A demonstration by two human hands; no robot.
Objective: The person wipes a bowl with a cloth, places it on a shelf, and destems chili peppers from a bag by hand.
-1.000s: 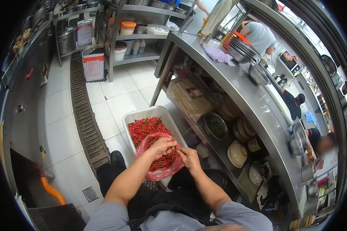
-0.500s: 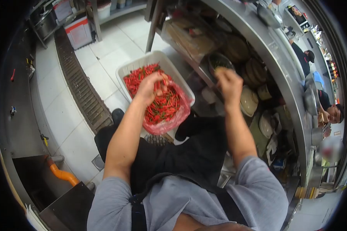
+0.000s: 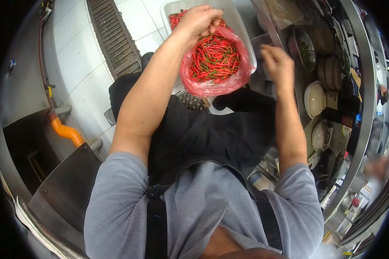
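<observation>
A pink plastic bag [image 3: 216, 90], its mouth wide, is full of red chili peppers [image 3: 216, 58] with green stems. It sits in the near part of a white plastic basket [image 3: 242, 26]; more chilies lie at the basket's far end. Over the bag's far edge is my left hand [image 3: 199, 22], its fingers curled round what look like chili peppers, mostly hidden by the hand. To the right of the bag, in the air, my right hand [image 3: 280, 67] has its fingers drawn together; whatever is in the pinch is too blurred to make out. A bowl with green bits [image 3: 306, 51] stands beyond it.
Along the right runs a metal counter [image 3: 361, 64] with shelves beneath, holding a pale bowl [image 3: 314, 99] and stacked dishes. On the left are a floor drain grate [image 3: 114, 39] and an orange pipe [image 3: 67, 129]. My knees in black cloth are close below the bag.
The view has tilted down, so the basket sits higher in it. My right hand has moved away from the bowl of green bits, leftward toward the bag. My left hand stays over the chilies.
</observation>
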